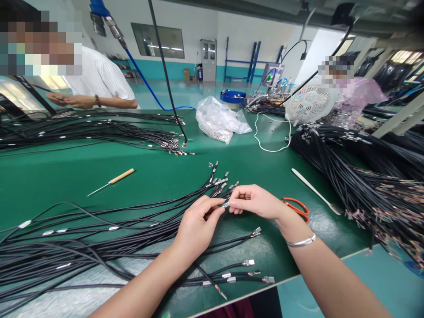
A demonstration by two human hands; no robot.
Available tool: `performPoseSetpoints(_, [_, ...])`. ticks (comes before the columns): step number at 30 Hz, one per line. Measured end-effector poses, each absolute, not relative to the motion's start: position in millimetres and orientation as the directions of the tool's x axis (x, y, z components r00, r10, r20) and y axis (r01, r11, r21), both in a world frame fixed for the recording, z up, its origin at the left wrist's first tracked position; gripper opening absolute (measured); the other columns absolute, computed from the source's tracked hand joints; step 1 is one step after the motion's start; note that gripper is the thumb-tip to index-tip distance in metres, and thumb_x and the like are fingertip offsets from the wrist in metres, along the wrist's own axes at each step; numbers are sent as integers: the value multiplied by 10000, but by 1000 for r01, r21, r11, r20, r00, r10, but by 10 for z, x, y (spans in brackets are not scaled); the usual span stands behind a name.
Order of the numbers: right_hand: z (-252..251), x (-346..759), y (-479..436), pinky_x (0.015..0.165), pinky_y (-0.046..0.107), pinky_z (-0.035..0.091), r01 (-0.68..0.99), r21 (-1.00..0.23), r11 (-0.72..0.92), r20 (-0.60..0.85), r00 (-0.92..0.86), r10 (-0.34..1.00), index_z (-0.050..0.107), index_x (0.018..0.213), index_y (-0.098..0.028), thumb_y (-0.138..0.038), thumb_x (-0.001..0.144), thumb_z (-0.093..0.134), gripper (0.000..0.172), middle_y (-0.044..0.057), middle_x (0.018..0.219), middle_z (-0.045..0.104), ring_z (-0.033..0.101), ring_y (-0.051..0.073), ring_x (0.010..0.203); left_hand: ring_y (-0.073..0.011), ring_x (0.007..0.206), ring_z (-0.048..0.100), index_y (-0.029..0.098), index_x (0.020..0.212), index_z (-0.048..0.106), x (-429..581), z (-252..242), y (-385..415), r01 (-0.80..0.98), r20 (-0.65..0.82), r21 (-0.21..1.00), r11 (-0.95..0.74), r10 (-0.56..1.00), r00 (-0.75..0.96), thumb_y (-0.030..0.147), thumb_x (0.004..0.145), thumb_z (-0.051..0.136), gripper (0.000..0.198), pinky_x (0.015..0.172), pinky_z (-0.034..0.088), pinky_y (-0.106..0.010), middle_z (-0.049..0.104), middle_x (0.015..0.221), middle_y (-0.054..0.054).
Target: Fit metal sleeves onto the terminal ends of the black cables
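Both the left hand [198, 221] and right hand [256, 202] pinch a connector [226, 205] above the surface [274, 168], toward its near edge, apparently adjusting it, which next calls for steady alignment.

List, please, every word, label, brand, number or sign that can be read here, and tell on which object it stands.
No text can be read with certainty.
Blue round object: white marks on its side, too small and blurred to read.
White tags on the black cables: any print is too small to tell.
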State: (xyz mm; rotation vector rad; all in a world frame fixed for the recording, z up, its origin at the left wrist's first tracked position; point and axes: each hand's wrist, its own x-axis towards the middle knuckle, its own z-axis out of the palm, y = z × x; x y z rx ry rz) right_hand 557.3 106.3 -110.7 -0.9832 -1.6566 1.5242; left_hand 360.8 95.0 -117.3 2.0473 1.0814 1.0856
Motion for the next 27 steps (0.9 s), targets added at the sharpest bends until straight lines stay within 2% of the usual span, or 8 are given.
performPoseSetpoints(8, [-1089, 5602, 1051, 651, 259, 485, 112, -994, 16, -46, -529, 847, 599, 789, -135, -393, 793, 661, 265, 43, 763, 641, 582, 136, 679, -119, 688, 584, 219, 843, 690, 3588, -1222, 915, 368, 422, 755, -544, 831, 363, 172, 806, 571, 132, 631, 465, -228, 629, 739, -5])
performPoseSetpoints(13, [-1048, 5712, 1047, 680, 272, 488, 166, -985, -49, -145, -633, 761, 603, 801, -136, -378, 804, 648, 247, 49, 776, 653, 593, 141, 696, -116, 739, 589, 245, 844, 673, 3546, -1153, 864, 436, 270, 732, -524, 810, 521, 189, 817, 568, 123, 701, 457, -235, 658, 791, 21])
performPoseSetpoints(15, [-1032, 5783, 1065, 671, 268, 486, 181, -983, -31, -134, -587, 798, 605, 802, -135, -378, 810, 640, 246, 52, 773, 655, 592, 140, 693, -123, 757, 581, 247, 806, 674, 3520, -1094, 838, 454, 185, 711, -537, 766, 616, 175, 804, 582, 116, 714, 449, -239, 661, 775, 30])
performPoseSetpoints(18, [-1037, 5886, 1109, 637, 251, 471, 218, -976, 16, -72, -391, 918, 613, 838, -134, -376, 812, 632, 244, 52, 766, 654, 582, 136, 676, -132, 776, 564, 242, 744, 675, 3470, -981, 788, 425, 70, 679, -598, 630, 774, 136, 780, 601, 134, 725, 440, -232, 644, 735, 30])
performPoseSetpoints(20, [-1062, 5923, 1129, 612, 243, 460, 259, -966, 24, -65, -332, 941, 623, 848, -136, -373, 800, 637, 242, 52, 763, 655, 581, 140, 674, -126, 777, 560, 245, 723, 678, 3435, -899, 761, 378, 12, 683, -625, 527, 850, 112, 758, 615, 151, 723, 440, -213, 623, 742, 28])
performPoseSetpoints(23, [-1113, 5900, 1133, 591, 244, 455, 360, -933, 9, -160, -436, 886, 651, 852, -147, -335, 796, 620, 198, 46, 762, 661, 579, 144, 647, -118, 746, 566, 252, 710, 689, 3404, -811, 753, 333, -49, 706, -625, 427, 903, 119, 745, 628, 150, 699, 441, -194, 602, 722, 27])
performPoseSetpoints(25, [-1146, 5853, 1130, 569, 241, 441, 477, -878, 32, -211, -446, 870, 668, 880, -164, -284, 810, 575, 167, 30, 742, 662, 570, 140, 611, -116, 728, 571, 251, 750, 689, 3407, -813, 770, 335, -63, 713, -616, 420, 906, 143, 790, 580, 158, 692, 438, -196, 618, 718, 29])
performPoseSetpoints(27, [-1176, 5812, 1136, 553, 234, 417, 577, -812, 88, -170, -378, 910, 671, 914, -181, -233, 820, 526, 180, 10, 709, 655, 567, 140, 606, -112, 758, 577, 249, 842, 670, 3428, -884, 793, 375, -34, 714, -591, 506, 862, 157, 849, 494, 199, 716, 434, -204, 644, 794, 28])
